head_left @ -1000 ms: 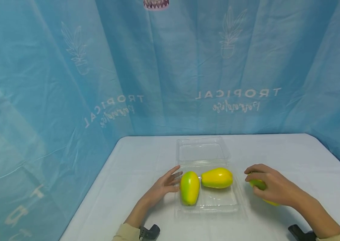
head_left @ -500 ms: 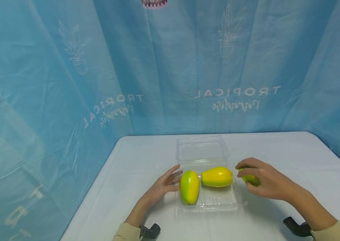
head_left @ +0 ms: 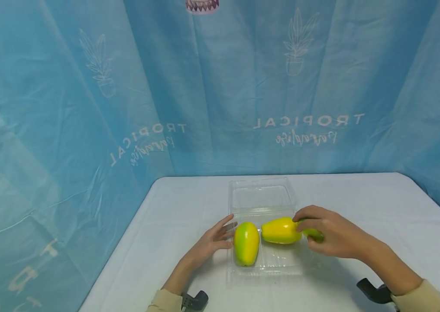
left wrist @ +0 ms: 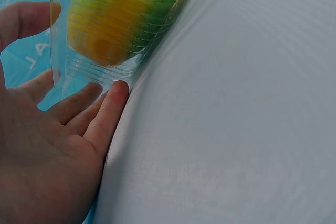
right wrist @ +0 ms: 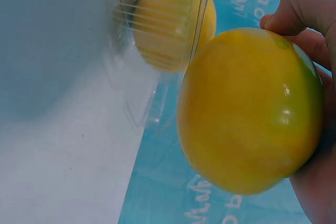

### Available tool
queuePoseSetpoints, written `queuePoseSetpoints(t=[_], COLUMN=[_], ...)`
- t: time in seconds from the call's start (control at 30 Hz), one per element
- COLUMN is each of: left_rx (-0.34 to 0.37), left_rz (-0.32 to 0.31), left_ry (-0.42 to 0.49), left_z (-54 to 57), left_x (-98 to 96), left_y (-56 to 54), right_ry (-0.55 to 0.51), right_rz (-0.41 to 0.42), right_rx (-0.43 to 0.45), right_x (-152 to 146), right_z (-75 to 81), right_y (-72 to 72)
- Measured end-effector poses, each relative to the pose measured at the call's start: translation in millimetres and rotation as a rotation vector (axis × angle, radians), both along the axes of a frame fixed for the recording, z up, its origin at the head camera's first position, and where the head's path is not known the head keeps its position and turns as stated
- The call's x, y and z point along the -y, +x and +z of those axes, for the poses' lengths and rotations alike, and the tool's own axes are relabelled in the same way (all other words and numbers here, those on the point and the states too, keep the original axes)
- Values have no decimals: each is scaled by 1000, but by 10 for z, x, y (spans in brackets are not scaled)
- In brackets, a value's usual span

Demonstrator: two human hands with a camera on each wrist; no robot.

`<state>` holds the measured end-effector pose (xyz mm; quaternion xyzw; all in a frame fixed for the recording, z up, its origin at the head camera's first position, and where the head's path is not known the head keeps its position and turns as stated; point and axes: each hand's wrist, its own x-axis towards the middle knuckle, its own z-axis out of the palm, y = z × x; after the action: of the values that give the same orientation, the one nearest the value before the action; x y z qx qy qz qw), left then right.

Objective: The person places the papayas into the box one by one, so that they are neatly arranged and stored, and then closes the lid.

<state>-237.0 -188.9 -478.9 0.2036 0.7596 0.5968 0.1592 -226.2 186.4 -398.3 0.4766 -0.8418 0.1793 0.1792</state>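
Observation:
A clear plastic clamshell box [head_left: 272, 265] lies open in the middle of the table. Inside it are two yellow-green papayas: one upright in the head view on the left [head_left: 247, 245], the other sideways at the back right [head_left: 279, 230]. My left hand [head_left: 210, 242] is at the box's left side, fingers extended, fingertips touching or very near the clear wall in the left wrist view. My right hand [head_left: 334, 234] grips a third papaya [right wrist: 247, 114] at the box's right edge, raised above the table, its body partly hidden by my fingers in the head view.
The box's hinged lid [head_left: 260, 195] lies folded back toward the table's far edge. White cloth covers the table [head_left: 189, 199]. A blue printed curtain [head_left: 220, 99] hangs behind and along the sides.
My right hand has carried its papaya leftward, from beside the box to over its right edge. My left hand and the two papayas in the box have stayed put.

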Motion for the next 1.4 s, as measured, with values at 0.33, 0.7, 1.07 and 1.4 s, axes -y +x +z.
queuePoseSetpoints(t=[0.33, 0.7, 1.07, 1.4], left_rx=[0, 2, -13, -4], left_rz=[3, 2, 7, -2], left_ry=[-4, -4, -24, -9], left_z=[7, -2, 39, 19], left_x=[-7, -4, -9, 7], left_y=[1, 17, 6, 13], right_ry=[11, 61, 91, 97], right_rz=[39, 51, 101, 134], right_rx=[-17, -8, 44, 119], right_x=[154, 380, 572, 673], right_z=[24, 46, 23, -126], right_y=[-20, -5, 31, 38])
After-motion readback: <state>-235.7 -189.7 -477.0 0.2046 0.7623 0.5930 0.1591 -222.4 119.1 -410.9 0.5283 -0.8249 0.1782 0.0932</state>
